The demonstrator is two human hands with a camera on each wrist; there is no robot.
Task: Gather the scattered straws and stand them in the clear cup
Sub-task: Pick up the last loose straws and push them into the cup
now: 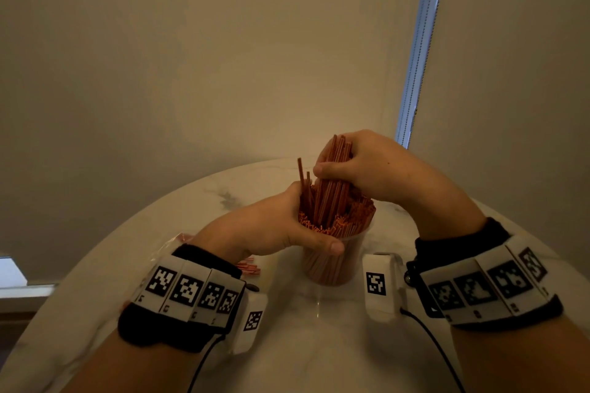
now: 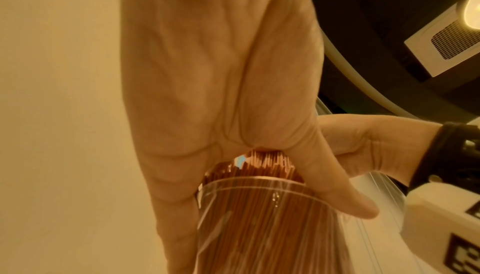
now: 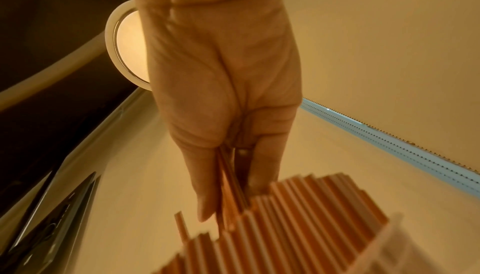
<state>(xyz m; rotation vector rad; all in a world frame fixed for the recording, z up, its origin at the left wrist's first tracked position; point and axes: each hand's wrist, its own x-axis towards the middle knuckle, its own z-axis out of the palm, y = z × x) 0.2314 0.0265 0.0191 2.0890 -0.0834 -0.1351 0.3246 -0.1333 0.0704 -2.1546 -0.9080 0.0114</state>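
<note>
A clear cup (image 1: 332,265) packed with orange-red straws (image 1: 354,214) stands on the white marble table (image 1: 287,344). My left hand (image 1: 281,226) wraps round the cup's rim, thumb across the front; the left wrist view shows that hand (image 2: 221,93) on the clear cup (image 2: 259,216). My right hand (image 1: 367,166) grips a bundle of straws (image 1: 332,182) that stands higher than the others, its lower ends down among them in the cup. In the right wrist view the fingers (image 3: 207,175) pinch a few straws (image 3: 231,186) above the packed straw tips (image 3: 298,206).
A few loose straws (image 1: 247,266) lie on the table behind my left wrist, beside a crinkled clear wrapper (image 1: 174,244). The table's round edge curves close to the plain wall (image 1: 223,57). A window strip (image 1: 418,51) runs up at the right.
</note>
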